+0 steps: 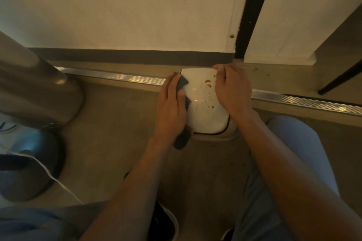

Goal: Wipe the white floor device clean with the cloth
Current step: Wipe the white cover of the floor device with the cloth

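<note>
Left hand (172, 103) presses cloth (183, 84) on stained white device (203, 103).

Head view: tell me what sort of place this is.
Probably an indoor doorway or room edge at floor level. A white wall with a dark skirting strip meets a ribbed metal threshold strip on a bare floor, and a dark furniture leg stands beyond.
</note>
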`<control>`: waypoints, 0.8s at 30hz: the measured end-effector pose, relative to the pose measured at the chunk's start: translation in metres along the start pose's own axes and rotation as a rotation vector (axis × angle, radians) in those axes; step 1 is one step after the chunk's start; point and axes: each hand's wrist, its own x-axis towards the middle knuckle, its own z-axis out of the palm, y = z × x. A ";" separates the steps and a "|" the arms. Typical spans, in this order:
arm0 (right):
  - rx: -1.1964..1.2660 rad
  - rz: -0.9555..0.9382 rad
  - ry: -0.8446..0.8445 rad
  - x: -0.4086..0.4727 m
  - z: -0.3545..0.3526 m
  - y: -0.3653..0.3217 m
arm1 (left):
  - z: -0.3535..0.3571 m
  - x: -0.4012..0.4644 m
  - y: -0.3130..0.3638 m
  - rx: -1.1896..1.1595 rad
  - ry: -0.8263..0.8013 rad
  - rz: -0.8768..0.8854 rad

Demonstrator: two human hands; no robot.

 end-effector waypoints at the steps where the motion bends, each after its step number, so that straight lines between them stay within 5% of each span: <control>1: 0.001 0.001 0.001 -0.001 0.000 -0.001 | -0.002 0.017 0.001 0.005 0.000 0.008; 7: -0.008 0.037 -0.002 -0.002 0.002 -0.004 | 0.001 0.102 0.012 0.262 -0.177 -0.104; 12: 0.010 0.033 0.016 -0.003 0.000 -0.003 | 0.000 0.023 0.017 0.227 0.035 0.146; 19: -0.012 -0.004 0.007 -0.003 -0.001 -0.003 | 0.005 -0.018 -0.003 0.233 0.060 0.149; 24: -0.012 0.011 0.007 -0.004 -0.002 -0.006 | -0.005 0.078 0.019 0.318 -0.157 0.173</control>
